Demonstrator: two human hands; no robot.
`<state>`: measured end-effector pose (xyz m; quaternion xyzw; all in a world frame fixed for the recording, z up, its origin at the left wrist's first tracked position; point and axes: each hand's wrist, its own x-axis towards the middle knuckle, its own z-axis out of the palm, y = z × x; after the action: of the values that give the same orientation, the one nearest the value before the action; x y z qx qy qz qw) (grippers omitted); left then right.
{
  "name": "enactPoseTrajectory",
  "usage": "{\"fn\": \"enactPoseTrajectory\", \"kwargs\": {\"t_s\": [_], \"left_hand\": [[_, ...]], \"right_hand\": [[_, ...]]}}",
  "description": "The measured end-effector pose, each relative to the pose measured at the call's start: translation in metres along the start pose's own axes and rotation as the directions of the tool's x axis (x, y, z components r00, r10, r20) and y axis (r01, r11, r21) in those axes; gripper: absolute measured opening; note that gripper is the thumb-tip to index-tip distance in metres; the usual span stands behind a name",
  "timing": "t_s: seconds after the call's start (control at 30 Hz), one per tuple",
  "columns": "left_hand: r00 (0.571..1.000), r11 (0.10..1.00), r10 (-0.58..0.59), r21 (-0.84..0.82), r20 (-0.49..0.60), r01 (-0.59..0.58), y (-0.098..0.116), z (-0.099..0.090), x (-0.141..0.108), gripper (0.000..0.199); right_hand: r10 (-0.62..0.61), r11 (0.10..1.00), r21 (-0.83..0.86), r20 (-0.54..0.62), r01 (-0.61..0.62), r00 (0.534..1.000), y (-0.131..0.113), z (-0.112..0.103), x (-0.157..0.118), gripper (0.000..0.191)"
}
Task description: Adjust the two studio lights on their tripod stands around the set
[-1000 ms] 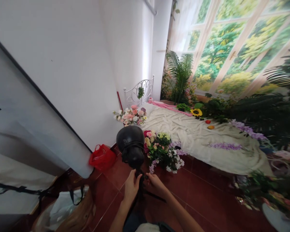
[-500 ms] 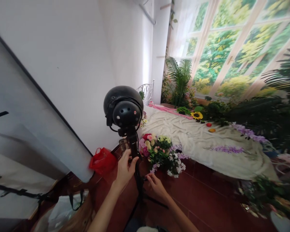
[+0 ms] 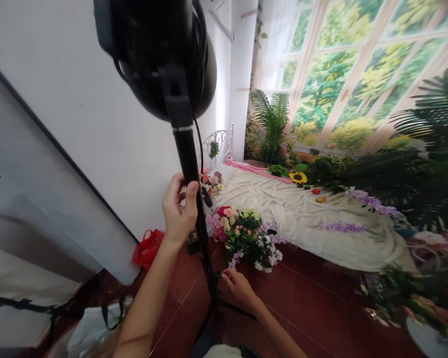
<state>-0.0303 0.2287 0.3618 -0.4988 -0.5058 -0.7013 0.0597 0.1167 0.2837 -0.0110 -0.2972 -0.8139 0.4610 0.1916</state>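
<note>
A black stand [image 3: 187, 156] rises in front of me, slightly tilted. On top sits a bulky rounded black head [image 3: 149, 54] with a cable, perhaps a studio lamp, partly cut off by the upper frame edge. My left hand [image 3: 179, 211] is wrapped around the upper pole, thumb on the near side. Lower down, the fingers of my right hand [image 3: 241, 287] pinch a small knob [image 3: 218, 276] on the stand's collar, just above the spread legs [image 3: 239, 311]. The fingertips hide most of that knob.
Flower bunches [image 3: 242, 233] stand on the red tiled floor [image 3: 269, 298], right of the stand. Beyond is a bed with a cream blanket [image 3: 269, 199]. A red bag [image 3: 148, 247] lies by the white wall [image 3: 82, 149]; another bag [image 3: 93, 328] is at lower left. Plants [image 3: 429, 144] fill the right.
The stand's pole has extended upward, carrying the black head higher and closer to my view. My left hand has risen with it; my right hand has stayed at the knob.
</note>
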Motion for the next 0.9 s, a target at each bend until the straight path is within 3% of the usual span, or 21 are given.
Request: {"fn": "enactPoseTrajectory", "kwargs": {"t_s": [0.17, 0.33, 0.5, 0.57, 0.63, 0.7, 0.83, 0.9], "left_hand": [[0.997, 0.996, 0.071, -0.055, -0.005, -0.071, 0.022, 0.008, 0.029, 0.029], [0.996, 0.995, 0.09, -0.05, 0.004, -0.09, 0.024, 0.009, 0.029, 0.029], [0.995, 0.995, 0.095, -0.044, 0.035, -0.093, 0.022, 0.006, 0.028, 0.029], [0.994, 0.994, 0.102, -0.035, 0.036, -0.101, 0.023, 0.005, 0.029, 0.029], [0.994, 0.995, 0.103, -0.024, 0.046, -0.102, 0.023, 0.004, 0.029, 0.03], [0.993, 0.995, 0.095, -0.019, 0.064, -0.094, 0.023, 0.002, 0.029, 0.03], [0.992, 0.996, 0.085, -0.022, 0.089, -0.083, 0.024, 0.0, 0.029, 0.031], [0.992, 0.997, 0.083, -0.02, 0.092, -0.081, 0.024, 0.0, 0.029, 0.031]], "right_hand": [[-0.011, 0.999, -0.031, -0.013, 0.011, 1.0, 0.004, 0.002, 0.001, 0.035], [0.002, 1.0, 0.022, -0.032, -0.002, 0.999, 0.015, 0.013, 0.006, 0.038], [0.133, 0.969, 0.219, -0.058, -0.117, 0.989, 0.019, 0.028, 0.015, 0.038], [0.279, 0.894, 0.35, 0.048, -0.278, 0.959, 0.017, 0.03, 0.018, 0.039], [0.418, 0.767, 0.435, 0.218, -0.471, 0.882, 0.014, 0.029, 0.021, 0.043], [0.467, 0.677, 0.453, 0.345, -0.58, 0.814, 0.012, 0.025, 0.023, 0.046], [0.416, 0.647, 0.459, 0.458, -0.61, 0.786, 0.007, 0.016, 0.027, 0.042], [0.358, 0.656, 0.5, 0.453, -0.565, 0.816, 0.005, 0.016, 0.026, 0.042]]}}
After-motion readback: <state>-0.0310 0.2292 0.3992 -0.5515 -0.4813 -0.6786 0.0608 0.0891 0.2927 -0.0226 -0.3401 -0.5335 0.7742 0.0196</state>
